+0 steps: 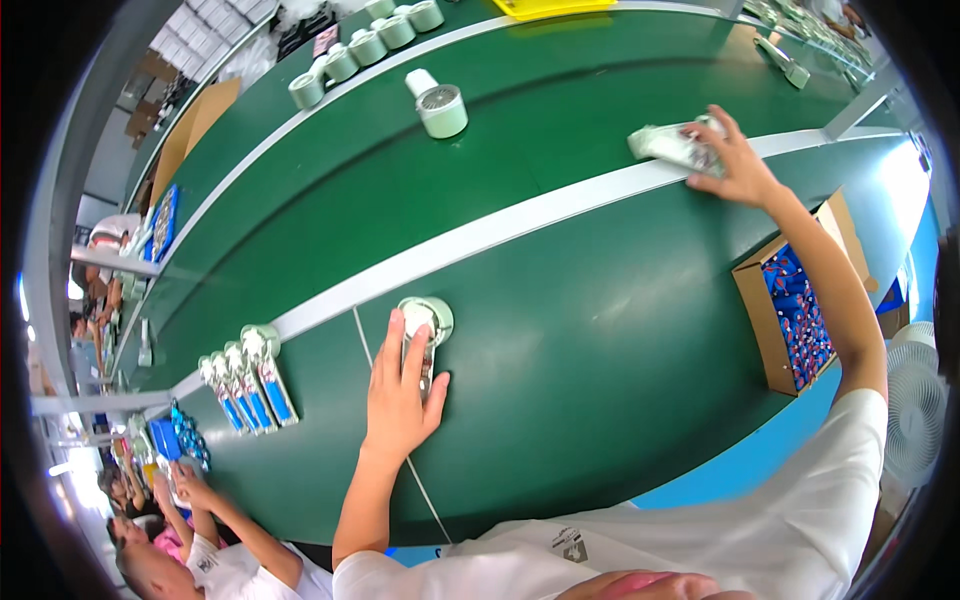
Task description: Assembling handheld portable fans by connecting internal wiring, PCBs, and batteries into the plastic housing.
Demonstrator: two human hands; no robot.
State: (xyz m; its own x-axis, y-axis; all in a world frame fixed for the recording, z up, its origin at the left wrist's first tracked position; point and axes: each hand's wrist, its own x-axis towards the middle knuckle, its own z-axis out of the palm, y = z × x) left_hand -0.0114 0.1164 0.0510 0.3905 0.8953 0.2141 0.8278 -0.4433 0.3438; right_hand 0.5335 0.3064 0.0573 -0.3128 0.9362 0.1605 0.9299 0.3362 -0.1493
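Observation:
On the green table in front of me lies a pale green handheld fan housing (432, 318) with a round head, its inside facing up. My left hand (402, 390) rests over its handle, fingers along the top and thumb against the right side, so much of the handle is hidden. Farther off to the right, my right hand (738, 165) is closed around another pale, open fan housing (668, 145) above the white rail. Its fingers and thumb hold one end, while the other end points left.
Several fan housings with blue batteries (250, 385) lie at left. A cardboard box of blue cells (795, 310) stands at right. Beyond the white rail (500, 225), a fan (440, 108) lies on the green belt (330, 200). A co-worker (235, 550) sits at lower left.

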